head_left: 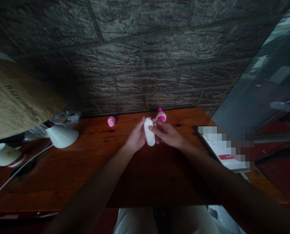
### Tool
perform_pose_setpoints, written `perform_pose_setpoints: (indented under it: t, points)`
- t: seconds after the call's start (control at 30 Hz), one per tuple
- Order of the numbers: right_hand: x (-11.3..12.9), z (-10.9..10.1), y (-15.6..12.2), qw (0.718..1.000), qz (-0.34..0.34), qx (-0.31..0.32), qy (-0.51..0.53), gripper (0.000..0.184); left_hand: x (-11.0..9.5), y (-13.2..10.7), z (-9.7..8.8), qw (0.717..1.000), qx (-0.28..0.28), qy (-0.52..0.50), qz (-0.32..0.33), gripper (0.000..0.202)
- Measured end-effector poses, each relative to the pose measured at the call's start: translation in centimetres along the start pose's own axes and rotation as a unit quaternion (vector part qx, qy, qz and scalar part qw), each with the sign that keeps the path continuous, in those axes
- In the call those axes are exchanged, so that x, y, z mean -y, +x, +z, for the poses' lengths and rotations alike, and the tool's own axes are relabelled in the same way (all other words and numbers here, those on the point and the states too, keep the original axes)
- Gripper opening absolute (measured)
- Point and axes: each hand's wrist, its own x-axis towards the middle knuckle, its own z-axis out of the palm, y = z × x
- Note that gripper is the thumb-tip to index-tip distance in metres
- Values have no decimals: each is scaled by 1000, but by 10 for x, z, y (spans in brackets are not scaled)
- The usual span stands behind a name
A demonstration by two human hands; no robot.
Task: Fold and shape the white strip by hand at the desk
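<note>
Above the middle of a dark wooden table (86,169), both my hands hold a small white oblong object (149,132), upright and slightly tilted. My left hand (136,137) cups it from the left with fingers curled behind it. My right hand (168,133) grips it from the right, thumb and forefinger pressed on its side. Just beyond my right hand stands a small pink and white piece (160,115). A small pink ball-like piece (111,121) lies on the table further left, apart from my hands.
A white desk lamp head (62,136) on a thin arm reaches in from the left. Crumpled clear plastic (67,116) lies behind it. A booklet or paper (226,152) rests at the table's right edge. A stone-pattern wall (145,65) stands directly behind the table.
</note>
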Motion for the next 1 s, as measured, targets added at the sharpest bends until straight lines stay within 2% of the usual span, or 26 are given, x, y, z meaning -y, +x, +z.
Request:
perform_pose_setpoints:
  t: [0.13, 0.27, 0.47, 0.6, 0.87, 1.0]
  points:
    - [-3, 0, 1, 1000, -4, 0, 3, 38, 2, 0, 1, 999, -4, 21, 32, 11]
    - [-4, 0, 2, 1000, -9, 10, 6, 39, 5, 2, -1, 997, -12, 31, 64, 14]
    - [-5, 0, 1, 1000, -21, 14, -10, 38, 5, 3, 0, 998, -18, 34, 56, 9]
    - [-6, 0, 1, 999, -32, 13, -23, 38, 5, 2, 3, 998, -27, 32, 55, 12]
    - [-9, 0, 1, 998, -39, 2, -42, 38, 8, 5, 2, 994, -35, 56, 85, 12]
    - [-13, 0, 2, 998, -34, -20, -41, 36, 8, 6, -2, 993, -26, 77, 91, 18]
